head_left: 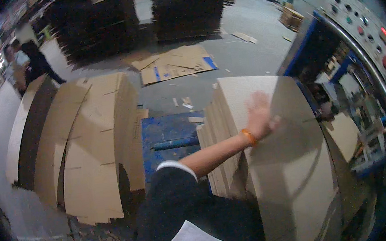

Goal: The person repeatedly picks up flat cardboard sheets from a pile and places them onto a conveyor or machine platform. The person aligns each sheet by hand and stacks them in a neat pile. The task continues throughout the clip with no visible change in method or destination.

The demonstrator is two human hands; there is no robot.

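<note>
My left hand (261, 116), with an orange band on its wrist, reaches across to the right over a tall stack of flat cardboard sheets (289, 157). Its fingers are spread and slightly blurred, and the palm faces the pale top sheet. It grips nothing; whether it presses on the sheet I cannot tell for sure. My right hand is out of view.
Another stack of creased cardboard (91, 149) stands at left. Between the stacks lies a blue platform (172, 143). A machine with a button panel (365, 25) borders the right. Loose cardboard (178, 64) covers floor ahead; two people (31, 59) are far left.
</note>
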